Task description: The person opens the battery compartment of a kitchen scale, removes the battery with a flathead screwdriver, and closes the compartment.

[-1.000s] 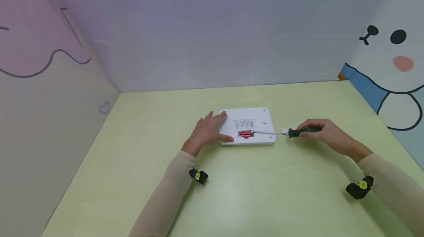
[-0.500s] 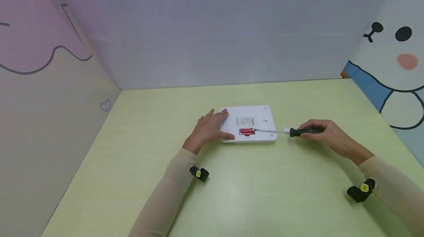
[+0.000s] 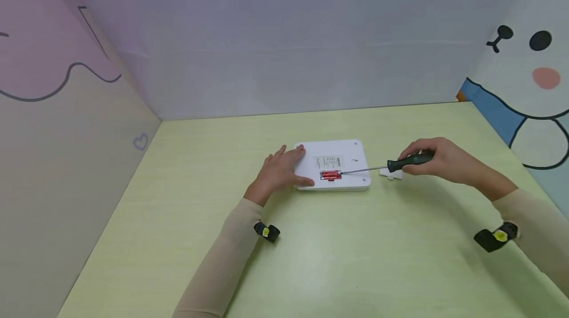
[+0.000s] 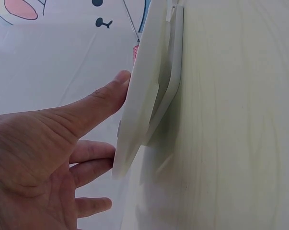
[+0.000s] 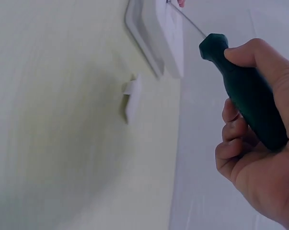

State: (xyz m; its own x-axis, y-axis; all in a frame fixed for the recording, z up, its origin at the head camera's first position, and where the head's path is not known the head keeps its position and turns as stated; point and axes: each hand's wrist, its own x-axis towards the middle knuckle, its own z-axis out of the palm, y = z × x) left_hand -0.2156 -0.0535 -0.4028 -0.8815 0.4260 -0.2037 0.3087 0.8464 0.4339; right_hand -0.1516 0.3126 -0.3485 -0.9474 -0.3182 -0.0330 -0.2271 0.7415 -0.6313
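A white, flat, rounded device (image 3: 329,152) lies on the table with a printed label and an uncovered battery compartment. Red batteries (image 3: 331,175) sit in that compartment. Across the device's left end rests my left hand (image 3: 277,172), fingers spread, thumb on the upper face. In the left wrist view, the thumb and fingertips touch the white casing (image 4: 142,86). My right hand (image 3: 449,162) grips the dark green handle of a screwdriver (image 5: 249,91). Its thin metal shaft slants down to the right end of the batteries. Whether the tip touches a battery or the compartment wall, I cannot tell.
A small white cover (image 3: 391,174) with a tab lies right of the device, beneath the screwdriver handle. The light yellow-green table (image 3: 338,249) meets a pale back wall (image 3: 311,41) and printed side panels. Each sleeve carries a small black wrist camera (image 3: 267,232).
My right hand has risen with the screwdriver, tilting the handle up and showing more of the white cover. The tip stays at the batteries' right end. My left hand keeps its place.
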